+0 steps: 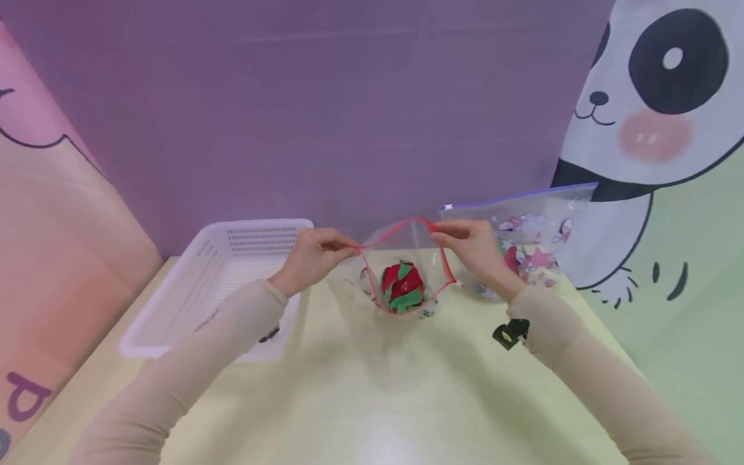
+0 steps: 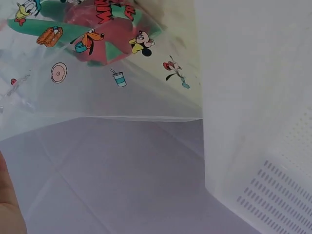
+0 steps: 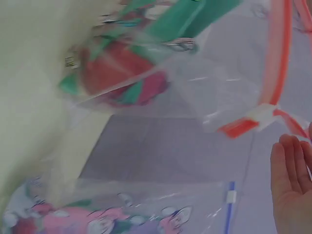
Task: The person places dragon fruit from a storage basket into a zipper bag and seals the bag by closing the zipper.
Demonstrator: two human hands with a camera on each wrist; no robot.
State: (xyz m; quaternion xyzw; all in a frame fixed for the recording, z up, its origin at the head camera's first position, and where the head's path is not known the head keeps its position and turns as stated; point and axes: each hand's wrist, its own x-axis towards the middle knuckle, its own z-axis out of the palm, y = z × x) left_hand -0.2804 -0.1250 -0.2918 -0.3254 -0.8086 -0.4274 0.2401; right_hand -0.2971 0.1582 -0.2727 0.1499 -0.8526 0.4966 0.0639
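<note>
A clear slider bag (image 1: 418,240) with a red zip edge hangs with its mouth spread wide over the table. My left hand (image 1: 314,257) pinches the left side of that rim, and my right hand (image 1: 472,248) pinches the far right side, above the white slider. Inside at the bottom lies a bunched red and green bundle (image 1: 403,284), perhaps cloth; its exact kind is unclear. Cartoon figures are printed on the bag (image 2: 141,97) in the left wrist view. The right wrist view shows the slider (image 3: 265,113) close to my right hand (image 3: 292,180).
A white plastic basket (image 1: 168,303) with slotted walls stands left of the bag. Behind my right hand, a second clear bag (image 1: 558,213) with a blue-purple zip holds red and pink pieces. A purple backdrop (image 1: 360,116) rises behind the pale table (image 1: 372,400).
</note>
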